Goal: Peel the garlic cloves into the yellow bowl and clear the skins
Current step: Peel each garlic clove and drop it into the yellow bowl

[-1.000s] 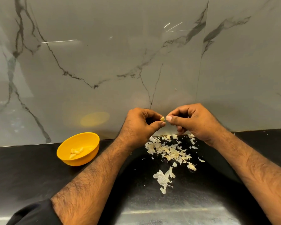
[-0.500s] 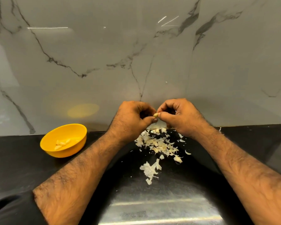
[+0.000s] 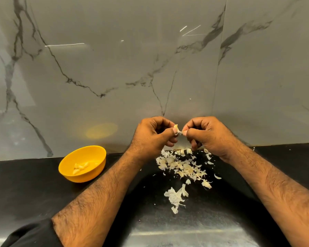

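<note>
A garlic clove [image 3: 175, 126] sits pinched in the left hand [image 3: 152, 138], raised above the black surface [image 3: 29, 191] close to the marble wall [image 3: 150, 59]. The right hand [image 3: 208, 135] pinches a strip of skin [image 3: 180, 132] that has now pulled away from the clove, where a moment ago thumbs met tight on it. Skins [image 3: 183, 168] litter the surface below. The yellow bowl [image 3: 82, 164], peeled cloves [image 3: 80, 167] inside, stands well left, open surface around it.

I see a glossy black table [image 3: 25, 189] meeting a grey, dark-veined marble wall [image 3: 114, 68] with reflected lights.
</note>
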`<action>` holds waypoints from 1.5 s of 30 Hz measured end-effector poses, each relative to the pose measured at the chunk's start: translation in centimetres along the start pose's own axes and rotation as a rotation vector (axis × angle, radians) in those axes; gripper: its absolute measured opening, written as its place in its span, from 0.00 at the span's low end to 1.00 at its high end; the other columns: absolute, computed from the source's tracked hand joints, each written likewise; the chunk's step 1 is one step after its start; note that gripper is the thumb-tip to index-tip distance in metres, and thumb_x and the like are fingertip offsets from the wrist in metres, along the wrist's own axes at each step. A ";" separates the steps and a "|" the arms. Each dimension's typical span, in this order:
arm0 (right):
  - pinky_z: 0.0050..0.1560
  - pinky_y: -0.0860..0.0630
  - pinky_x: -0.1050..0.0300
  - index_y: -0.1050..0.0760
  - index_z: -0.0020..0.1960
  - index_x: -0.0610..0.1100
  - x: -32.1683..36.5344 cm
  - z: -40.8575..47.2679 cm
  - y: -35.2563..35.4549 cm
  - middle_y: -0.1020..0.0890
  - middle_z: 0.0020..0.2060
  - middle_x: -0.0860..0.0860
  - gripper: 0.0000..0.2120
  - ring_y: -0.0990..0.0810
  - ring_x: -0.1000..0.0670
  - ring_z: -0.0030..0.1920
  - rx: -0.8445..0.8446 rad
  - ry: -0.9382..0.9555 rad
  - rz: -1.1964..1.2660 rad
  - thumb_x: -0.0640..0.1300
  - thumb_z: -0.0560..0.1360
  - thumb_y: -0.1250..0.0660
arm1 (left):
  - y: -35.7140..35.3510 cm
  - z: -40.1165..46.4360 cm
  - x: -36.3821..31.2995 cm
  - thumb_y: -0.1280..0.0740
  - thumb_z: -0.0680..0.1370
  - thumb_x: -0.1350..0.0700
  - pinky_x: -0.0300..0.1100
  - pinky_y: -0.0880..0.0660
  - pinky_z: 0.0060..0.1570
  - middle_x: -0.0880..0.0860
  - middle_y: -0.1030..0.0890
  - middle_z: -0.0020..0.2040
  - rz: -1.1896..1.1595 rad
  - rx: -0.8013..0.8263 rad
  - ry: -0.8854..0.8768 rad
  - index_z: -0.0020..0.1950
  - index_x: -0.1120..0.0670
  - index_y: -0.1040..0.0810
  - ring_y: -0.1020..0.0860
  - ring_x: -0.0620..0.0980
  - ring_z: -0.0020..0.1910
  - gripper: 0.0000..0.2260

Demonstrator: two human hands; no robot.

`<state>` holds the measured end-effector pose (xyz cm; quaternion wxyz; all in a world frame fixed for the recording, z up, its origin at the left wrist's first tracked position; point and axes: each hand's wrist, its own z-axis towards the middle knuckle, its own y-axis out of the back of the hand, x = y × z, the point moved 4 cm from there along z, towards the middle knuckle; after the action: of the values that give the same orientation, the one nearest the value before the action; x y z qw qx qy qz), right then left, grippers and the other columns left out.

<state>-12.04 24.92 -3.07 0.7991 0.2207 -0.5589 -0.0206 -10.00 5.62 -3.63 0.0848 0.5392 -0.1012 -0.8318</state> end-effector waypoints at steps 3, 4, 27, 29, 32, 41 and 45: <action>0.46 0.15 0.44 0.16 0.47 0.42 -0.3 0.1 -0.1 0.17 0.33 0.49 0.04 0.20 0.52 0.31 0.044 -0.027 -0.116 0.40 0.80 0.28 | 0.4 0.1 0.2 0.26 0.81 0.62 0.50 0.14 0.46 0.59 0.13 0.45 -0.077 -0.032 0.021 0.54 0.61 0.16 0.13 0.57 0.42 0.04; 0.45 0.14 0.46 0.16 0.47 0.43 -0.4 0.1 -0.1 0.17 0.34 0.49 0.04 0.19 0.52 0.32 0.062 -0.035 -0.162 0.40 0.80 0.28 | 0.5 0.2 0.2 0.26 0.81 0.62 0.50 0.14 0.45 0.60 0.13 0.45 -0.102 -0.040 0.026 0.54 0.62 0.16 0.13 0.57 0.42 0.04; 0.39 0.15 0.54 0.14 0.48 0.46 0.7 -0.2 0.5 0.14 0.37 0.47 0.03 0.17 0.50 0.32 -0.057 0.039 -0.127 0.44 0.79 0.26 | 0.3 0.1 0.3 0.25 0.80 0.60 0.49 0.14 0.46 0.56 0.12 0.48 -0.041 0.066 0.054 0.58 0.58 0.15 0.12 0.54 0.46 0.08; 0.38 0.16 0.56 0.14 0.47 0.47 0.9 -0.3 0.9 0.14 0.37 0.46 0.02 0.16 0.50 0.32 -0.086 0.062 -0.132 0.44 0.78 0.24 | 0.4 0.1 0.2 0.25 0.79 0.60 0.48 0.14 0.47 0.57 0.12 0.49 -0.079 0.060 0.062 0.59 0.59 0.16 0.12 0.55 0.47 0.09; 0.37 0.17 0.59 0.14 0.46 0.48 1.0 -0.3 0.8 0.15 0.36 0.48 0.02 0.16 0.51 0.33 -0.091 0.090 -0.158 0.44 0.77 0.24 | 0.6 0.1 0.1 0.25 0.79 0.61 0.47 0.14 0.47 0.57 0.12 0.49 -0.100 0.054 0.059 0.58 0.60 0.16 0.12 0.55 0.48 0.08; 0.39 0.16 0.58 0.14 0.48 0.51 1.4 -0.4 0.2 0.14 0.35 0.54 0.03 0.15 0.50 0.34 -0.058 0.095 -0.171 0.48 0.80 0.27 | 0.6 0.0 0.1 0.26 0.79 0.65 0.46 0.15 0.50 0.59 0.12 0.49 -0.149 0.045 0.084 0.57 0.62 0.15 0.12 0.57 0.49 0.08; 0.40 0.14 0.55 0.14 0.48 0.51 1.2 -0.4 0.3 0.14 0.37 0.52 0.04 0.15 0.51 0.34 -0.067 0.102 -0.197 0.48 0.80 0.27 | 0.4 -0.1 0.1 0.25 0.79 0.64 0.46 0.15 0.49 0.58 0.12 0.48 -0.134 0.033 0.074 0.57 0.61 0.15 0.12 0.57 0.48 0.07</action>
<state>-11.27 24.97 -1.99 0.8274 0.2486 -0.4921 -0.1066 -9.94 5.17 -3.66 0.0235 0.5763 -0.0755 -0.8134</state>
